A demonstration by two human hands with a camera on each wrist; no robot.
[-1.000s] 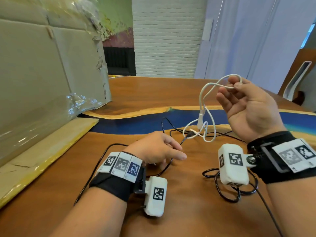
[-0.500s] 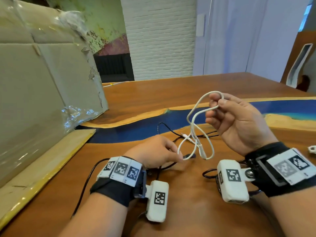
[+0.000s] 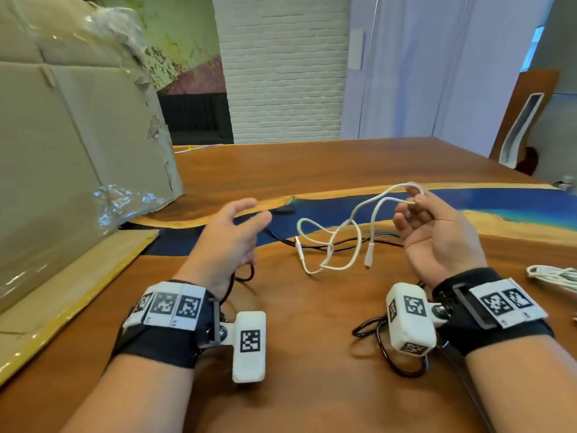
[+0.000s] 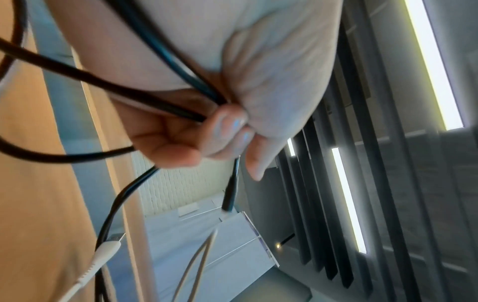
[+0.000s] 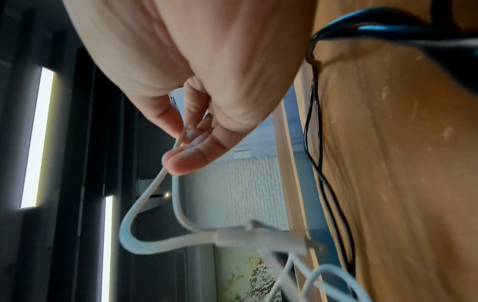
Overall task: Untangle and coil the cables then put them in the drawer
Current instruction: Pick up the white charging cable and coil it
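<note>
A white cable (image 3: 356, 242) hangs in loose loops over the wooden table (image 3: 312, 307). My right hand (image 3: 413, 198) pinches its upper bend, and its two plugs dangle near the tabletop. The right wrist view shows the thumb and fingers of the right hand (image 5: 186, 147) closed on the white cable (image 5: 145, 196). My left hand (image 3: 246, 217) is raised over the table's blue strip. In the left wrist view, the curled fingers of the left hand (image 4: 220, 126) grip a black cable (image 4: 155, 106), and its plug sticks out past them. The black cable (image 3: 279, 238) trails under the white one.
A big cardboard box (image 3: 62, 151) stands at the left, with a flat cardboard flap (image 3: 62, 292) in front of it. A coiled white cable (image 3: 555, 276) lies at the right edge. More black cable loops (image 3: 377, 342) lie beneath my right wrist.
My left hand has risen off the table and moved forward with the black cable. My right hand has drawn the white cable to the right, so its loops hang wider.
</note>
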